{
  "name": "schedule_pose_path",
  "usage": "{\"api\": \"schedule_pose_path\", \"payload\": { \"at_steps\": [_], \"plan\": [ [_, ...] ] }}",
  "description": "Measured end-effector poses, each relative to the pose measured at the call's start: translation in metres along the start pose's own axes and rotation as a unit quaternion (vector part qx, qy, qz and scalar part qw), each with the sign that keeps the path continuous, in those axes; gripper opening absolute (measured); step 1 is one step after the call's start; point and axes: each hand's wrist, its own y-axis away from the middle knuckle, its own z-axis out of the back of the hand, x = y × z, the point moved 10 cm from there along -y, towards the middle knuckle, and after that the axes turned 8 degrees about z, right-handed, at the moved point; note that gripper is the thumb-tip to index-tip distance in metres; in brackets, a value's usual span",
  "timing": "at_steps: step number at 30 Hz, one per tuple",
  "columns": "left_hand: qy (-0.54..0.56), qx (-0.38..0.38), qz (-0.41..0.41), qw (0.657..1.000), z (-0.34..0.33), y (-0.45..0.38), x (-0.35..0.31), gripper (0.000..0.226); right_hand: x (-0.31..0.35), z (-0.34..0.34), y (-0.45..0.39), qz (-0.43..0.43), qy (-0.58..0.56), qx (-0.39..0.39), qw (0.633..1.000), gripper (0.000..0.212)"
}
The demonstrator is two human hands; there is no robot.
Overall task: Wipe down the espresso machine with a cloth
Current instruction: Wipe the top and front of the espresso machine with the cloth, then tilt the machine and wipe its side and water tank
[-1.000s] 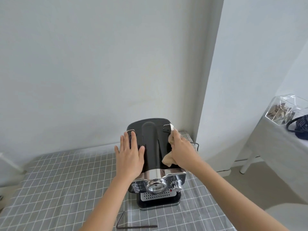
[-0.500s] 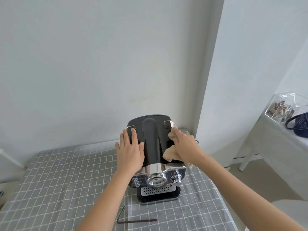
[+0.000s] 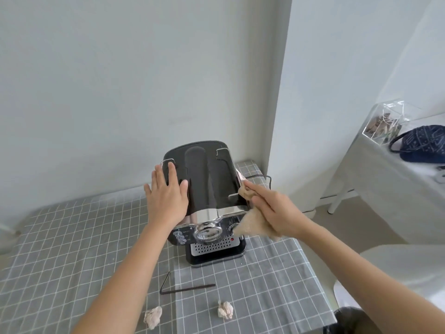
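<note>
A black and chrome espresso machine [image 3: 204, 179] stands on the grey checked tablecloth [image 3: 72, 237], its back towards the wall. My left hand [image 3: 167, 196] lies flat, fingers spread, on the left part of the machine's black top. My right hand [image 3: 274, 210] grips a beige cloth [image 3: 250, 225] and presses it against the machine's upper right edge and side. Part of the cloth hangs down over the chrome front near the right knob. The machine's right side is hidden behind the cloth and hand.
A dark bent hex key [image 3: 185, 288] lies on the tablecloth in front of the machine. Two crumpled paper wads [image 3: 153, 320] [image 3: 225, 309] lie nearer me. At right stands a second table [image 3: 385, 179] with a clear box [image 3: 382, 124] and a dark blue bag [image 3: 419, 143]. A white seat [image 3: 395, 268] is at lower right.
My right hand with the cloth has slid from the machine's top down to its right edge and side. My left hand has stayed flat on the top.
</note>
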Motion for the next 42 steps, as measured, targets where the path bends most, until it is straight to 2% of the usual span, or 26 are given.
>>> {"api": "schedule_pose_path", "payload": {
  "at_steps": [3, 5, 9, 11, 13, 16, 17, 19, 20, 22, 24, 25, 27, 31, 33, 35, 38, 42],
  "plan": [
    [0.003, -0.013, 0.009, 1.0, 0.001, 0.0, 0.0, 0.059, -0.051, -0.032, 0.062, -0.047, -0.009, -0.028, 0.998, 0.045],
    [0.012, -0.035, 0.008, 0.999, 0.003, 0.002, 0.001, 0.057, -0.086, -0.07, 0.09, -0.082, 0.014, -0.008, 0.996, 0.053],
    [0.011, -0.053, -0.003, 0.999, 0.002, 0.003, 0.001, 0.054, -0.142, -0.153, 0.123, -0.151, 0.098, 0.147, 0.973, 0.086],
    [0.006, -0.05, 0.001, 0.999, 0.0, 0.003, 0.002, 0.053, -0.163, -0.175, 0.133, -0.171, 0.147, 0.188, 0.956, 0.077],
    [0.0, -0.046, 0.003, 0.999, -0.001, 0.003, 0.003, 0.052, -0.171, -0.186, 0.135, -0.165, 0.192, 0.205, 0.946, 0.057],
    [0.008, -0.035, 0.004, 0.999, -0.003, 0.002, 0.004, 0.053, -0.18, -0.2, 0.137, -0.163, 0.2, 0.25, 0.933, 0.082],
    [0.022, -0.029, 0.002, 0.999, -0.002, 0.003, 0.003, 0.055, -0.178, -0.2, 0.136, -0.169, 0.177, 0.254, 0.936, 0.079],
    [0.088, -0.005, 0.012, 0.996, -0.001, 0.003, 0.005, 0.059, -0.17, -0.188, 0.13, -0.205, 0.101, 0.233, 0.945, 0.062],
    [0.134, 0.016, 0.038, 0.99, -0.001, 0.002, 0.011, 0.06, -0.165, -0.172, 0.119, -0.216, 0.053, 0.183, 0.958, 0.055],
    [0.199, 0.039, 0.1, 0.974, 0.003, 0.0, 0.028, 0.055, -0.138, -0.106, 0.084, -0.197, -0.015, 0.005, 0.98, 0.044],
    [0.196, 0.017, 0.112, 0.974, 0.016, -0.003, 0.037, 0.038, -0.092, -0.026, 0.045, -0.13, -0.037, -0.176, 0.975, 0.038],
    [0.184, 0.006, 0.104, 0.977, 0.022, -0.006, 0.038, 0.035, -0.068, 0.004, 0.025, -0.1, -0.032, -0.224, 0.969, 0.035],
    [0.17, -0.002, 0.104, 0.98, 0.032, -0.011, 0.039, 0.03, -0.032, 0.033, -0.02, -0.081, -0.02, -0.222, 0.972, 0.036],
    [0.191, 0.011, 0.136, 0.972, 0.032, -0.026, 0.048, 0.026, -0.006, 0.012, -0.081, -0.112, 0.039, -0.074, 0.99, 0.04],
    [0.217, 0.031, 0.154, 0.963, 0.027, -0.032, 0.051, 0.017, -0.009, 0.001, -0.091, -0.134, 0.061, -0.046, 0.988, 0.033],
    [0.234, 0.035, 0.159, 0.958, 0.025, -0.033, 0.049, 0.032, -0.012, -0.002, -0.097, -0.142, 0.062, -0.052, 0.987, 0.032],
    [0.28, 0.046, 0.174, 0.943, 0.017, -0.034, 0.051, 0.02, -0.01, 0.0, -0.098, -0.141, 0.049, -0.077, 0.986, 0.042],
    [0.326, 0.066, 0.179, 0.926, 0.008, -0.039, 0.06, 0.014, -0.011, 0.003, -0.097, -0.15, 0.013, -0.092, 0.984, 0.036]
  ]
}}
